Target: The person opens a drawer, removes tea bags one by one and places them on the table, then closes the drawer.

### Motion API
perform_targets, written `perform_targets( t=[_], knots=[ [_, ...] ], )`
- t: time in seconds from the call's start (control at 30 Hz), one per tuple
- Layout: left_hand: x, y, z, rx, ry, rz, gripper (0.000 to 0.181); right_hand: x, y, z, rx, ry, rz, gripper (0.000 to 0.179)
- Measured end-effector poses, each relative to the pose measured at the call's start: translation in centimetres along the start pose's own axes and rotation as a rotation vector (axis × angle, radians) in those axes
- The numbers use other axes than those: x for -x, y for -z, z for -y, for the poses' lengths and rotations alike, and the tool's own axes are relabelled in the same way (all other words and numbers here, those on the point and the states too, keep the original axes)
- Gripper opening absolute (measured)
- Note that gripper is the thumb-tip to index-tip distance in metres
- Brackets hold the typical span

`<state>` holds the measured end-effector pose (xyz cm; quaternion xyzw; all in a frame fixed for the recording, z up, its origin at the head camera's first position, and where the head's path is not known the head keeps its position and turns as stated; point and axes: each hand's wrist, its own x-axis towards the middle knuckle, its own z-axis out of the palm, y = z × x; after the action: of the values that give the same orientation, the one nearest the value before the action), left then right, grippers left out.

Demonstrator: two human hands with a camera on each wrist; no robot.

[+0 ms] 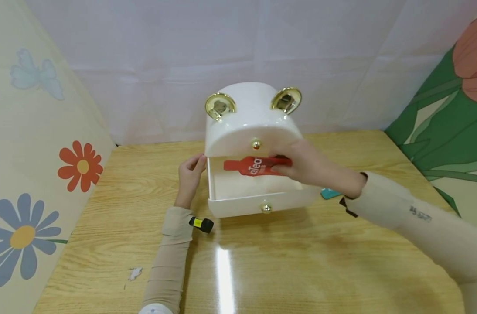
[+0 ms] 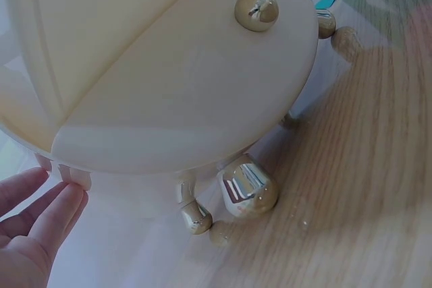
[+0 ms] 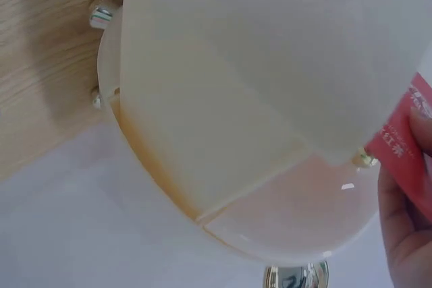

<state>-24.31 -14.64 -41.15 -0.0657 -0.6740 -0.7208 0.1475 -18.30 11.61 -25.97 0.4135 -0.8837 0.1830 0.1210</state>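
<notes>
A white storage box point(image 1: 254, 104) with gold round ears stands on the table, its lower drawer point(image 1: 238, 208) pulled out. Over that drawer, my right hand point(image 1: 303, 163) holds a red bottle-shaped packet point(image 1: 248, 166) with white lettering, pinched near one end. The right wrist view catches the packet point(image 3: 398, 146) and part of the right hand point(image 3: 401, 234) at its right edge. My left hand point(image 1: 189, 179) is at the box's left side. In the left wrist view, the left hand's point(image 2: 40, 224) fingertips touch the box's side near the drawer front point(image 2: 182, 99).
A teal object point(image 1: 330, 193) lies on the wooden table point(image 1: 301, 261) right of the box, partly hidden. Gold feet point(image 2: 196, 217) hold the box up. A pale cloth backdrop point(image 1: 164, 65) hangs behind, and painted panels flank the table.
</notes>
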Motion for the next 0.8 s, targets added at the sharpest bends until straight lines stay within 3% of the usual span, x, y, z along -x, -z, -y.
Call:
perform_targets(
  t=[0.13,0.33,0.8],
  knots=[
    [-0.1,0.0,-0.1,0.002,0.017,0.0,0.046,0.6,0.9,-0.1,-0.004,-0.005,-0.064,0.017],
    [0.0,-0.1,-0.1,0.003,0.017,-0.002,0.042,1.3,1.7,-0.3,0.002,0.01,-0.162,0.02],
    [0.0,-0.3,-0.3,0.016,0.043,-0.019,0.026,3.9,3.5,-1.3,-0.019,-0.137,-0.32,0.021]
  ],
)
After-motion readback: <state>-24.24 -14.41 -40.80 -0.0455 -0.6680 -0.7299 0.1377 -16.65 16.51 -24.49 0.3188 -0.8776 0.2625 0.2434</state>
